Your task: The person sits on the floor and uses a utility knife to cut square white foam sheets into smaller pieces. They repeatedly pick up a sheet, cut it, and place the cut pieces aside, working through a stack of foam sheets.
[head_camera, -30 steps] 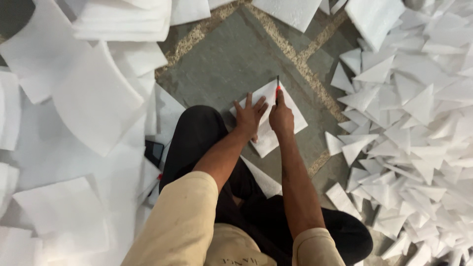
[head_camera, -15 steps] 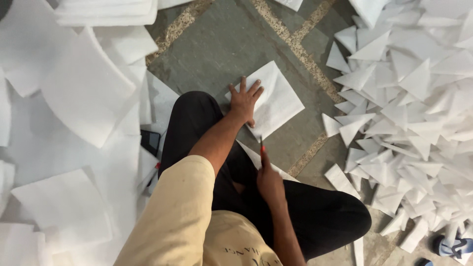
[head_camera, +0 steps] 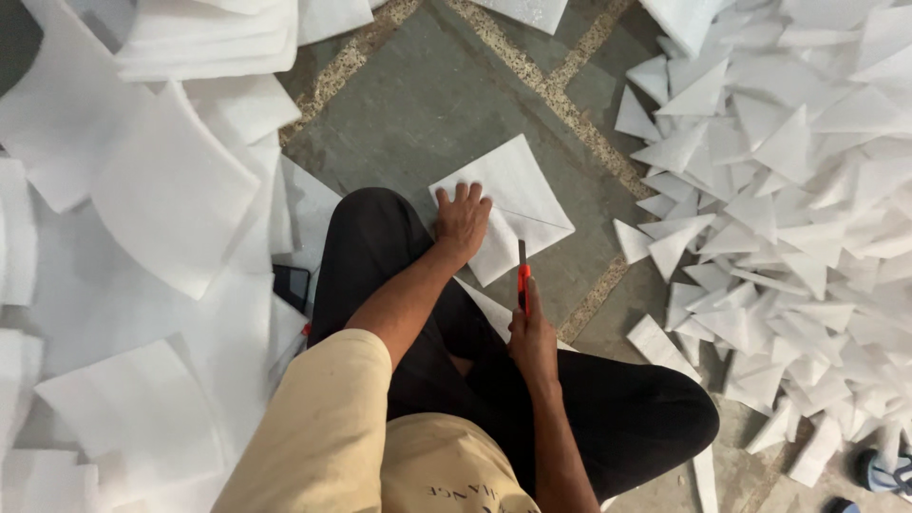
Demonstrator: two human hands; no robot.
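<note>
Your left hand (head_camera: pixel 463 220) lies flat, fingers spread, pressing the white foam square (head_camera: pixel 518 204) onto the stone floor (head_camera: pixel 418 104). Your right hand (head_camera: pixel 532 337), drawn near your knee, has its grip closed around the red cutter (head_camera: pixel 522 275), blade pointing at the square.

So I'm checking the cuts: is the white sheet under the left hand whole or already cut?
Already cut: a straight diagonal line crosses the white sheet beside the left hand.
</note>
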